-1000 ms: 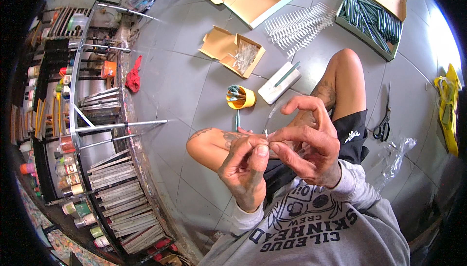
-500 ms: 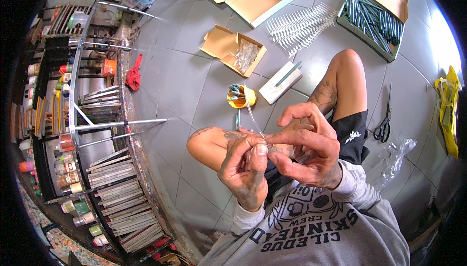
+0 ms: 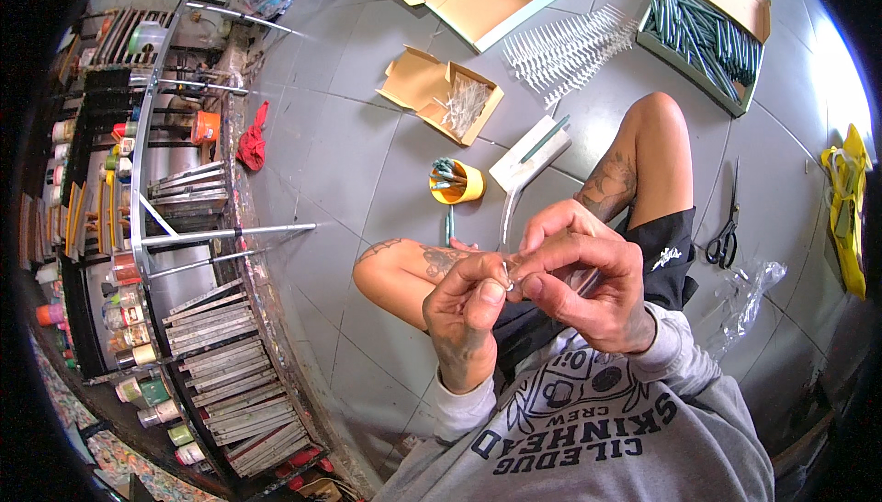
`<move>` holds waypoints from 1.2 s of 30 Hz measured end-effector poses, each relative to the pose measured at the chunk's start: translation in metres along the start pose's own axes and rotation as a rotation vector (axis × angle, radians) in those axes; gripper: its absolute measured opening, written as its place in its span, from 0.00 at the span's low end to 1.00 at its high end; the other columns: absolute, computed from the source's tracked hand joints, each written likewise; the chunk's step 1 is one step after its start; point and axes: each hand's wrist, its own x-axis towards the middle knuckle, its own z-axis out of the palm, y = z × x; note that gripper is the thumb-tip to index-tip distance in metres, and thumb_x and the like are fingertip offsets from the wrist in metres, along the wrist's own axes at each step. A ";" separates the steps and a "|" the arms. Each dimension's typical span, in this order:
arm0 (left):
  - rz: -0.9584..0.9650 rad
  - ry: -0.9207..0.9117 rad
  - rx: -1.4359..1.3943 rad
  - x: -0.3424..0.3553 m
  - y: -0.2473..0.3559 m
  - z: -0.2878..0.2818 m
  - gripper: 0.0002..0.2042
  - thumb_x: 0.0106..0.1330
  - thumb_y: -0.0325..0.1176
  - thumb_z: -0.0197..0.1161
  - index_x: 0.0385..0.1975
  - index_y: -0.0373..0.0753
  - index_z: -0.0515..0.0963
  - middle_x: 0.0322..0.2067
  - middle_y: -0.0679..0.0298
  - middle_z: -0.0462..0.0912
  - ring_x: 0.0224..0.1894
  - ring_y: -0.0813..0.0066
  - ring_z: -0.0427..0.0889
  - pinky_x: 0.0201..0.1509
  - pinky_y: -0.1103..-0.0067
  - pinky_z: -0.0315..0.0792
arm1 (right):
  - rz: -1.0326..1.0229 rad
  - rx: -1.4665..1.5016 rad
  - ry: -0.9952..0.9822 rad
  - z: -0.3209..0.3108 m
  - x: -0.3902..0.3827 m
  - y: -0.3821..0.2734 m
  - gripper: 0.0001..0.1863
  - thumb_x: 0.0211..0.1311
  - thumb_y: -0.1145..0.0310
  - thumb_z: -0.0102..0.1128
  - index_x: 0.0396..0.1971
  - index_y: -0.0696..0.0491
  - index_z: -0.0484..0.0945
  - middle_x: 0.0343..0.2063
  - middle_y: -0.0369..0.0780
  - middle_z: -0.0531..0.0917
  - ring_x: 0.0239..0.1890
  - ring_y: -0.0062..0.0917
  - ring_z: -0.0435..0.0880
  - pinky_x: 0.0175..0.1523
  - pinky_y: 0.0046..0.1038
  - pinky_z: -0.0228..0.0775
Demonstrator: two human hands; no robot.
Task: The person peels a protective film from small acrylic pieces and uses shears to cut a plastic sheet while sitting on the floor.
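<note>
My left hand (image 3: 469,309) pinches a small white piece (image 3: 508,277) between thumb and forefinger, above my crossed legs. Against it, my right hand (image 3: 588,277) is closed, fingertips gripping the same small piece, whose exact shape is hard to make out. A thin clear flexible tube (image 3: 511,208) rises from between my fingers and curves upward. Just beyond stand a yellow cup (image 3: 473,188) of slim teal sticks and a pale block (image 3: 514,171) with one teal stick lying on it.
Floor boxes include a small open box (image 3: 413,89), a large one (image 3: 496,1) and one of green rods (image 3: 698,43). White strips (image 3: 560,52), black scissors (image 3: 721,245), a plastic bag (image 3: 749,300) and yellow object (image 3: 841,208) lie around. A paint rack (image 3: 184,236) runs along my left.
The clear tube came into clearer view half a second ago and has since shifted right. My right hand's raised forefinger has curled down, closing around the small piece with the other fingers.
</note>
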 end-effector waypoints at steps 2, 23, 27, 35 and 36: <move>-0.029 -0.022 -0.036 0.001 -0.002 -0.001 0.10 0.62 0.33 0.61 0.37 0.32 0.77 0.35 0.63 0.79 0.34 0.79 0.74 0.44 0.83 0.69 | 0.022 0.065 -0.010 0.000 -0.001 0.002 0.08 0.55 0.77 0.65 0.36 0.58 0.83 0.41 0.42 0.79 0.44 0.25 0.79 0.49 0.25 0.70; -0.310 -0.268 -0.353 0.007 -0.010 -0.019 0.14 0.61 0.44 0.64 0.28 0.40 0.71 0.26 0.70 0.73 0.24 0.85 0.66 0.27 0.87 0.58 | 0.276 0.320 -0.077 -0.006 -0.002 -0.011 0.04 0.59 0.76 0.63 0.33 0.58 0.82 0.38 0.41 0.81 0.46 0.26 0.78 0.59 0.32 0.65; -0.318 -0.250 -0.387 0.006 -0.012 -0.021 0.14 0.62 0.43 0.62 0.25 0.42 0.68 0.21 0.72 0.69 0.22 0.85 0.63 0.25 0.87 0.55 | 0.269 0.305 -0.102 -0.007 -0.002 -0.010 0.04 0.60 0.75 0.62 0.34 0.58 0.82 0.38 0.40 0.81 0.46 0.24 0.77 0.58 0.31 0.65; -0.435 -0.318 -0.467 0.009 -0.012 -0.026 0.14 0.61 0.44 0.61 0.23 0.46 0.65 0.17 0.77 0.63 0.19 0.87 0.57 0.23 0.85 0.50 | 0.279 0.328 -0.105 -0.006 -0.003 -0.009 0.04 0.61 0.75 0.61 0.34 0.59 0.81 0.39 0.40 0.80 0.45 0.23 0.78 0.53 0.27 0.66; -0.432 -0.325 -0.492 0.010 -0.013 -0.027 0.14 0.61 0.44 0.61 0.23 0.46 0.64 0.17 0.77 0.63 0.19 0.87 0.56 0.23 0.85 0.50 | 0.265 0.332 -0.100 -0.006 -0.003 -0.008 0.04 0.61 0.75 0.60 0.34 0.59 0.81 0.39 0.40 0.80 0.44 0.23 0.78 0.53 0.26 0.66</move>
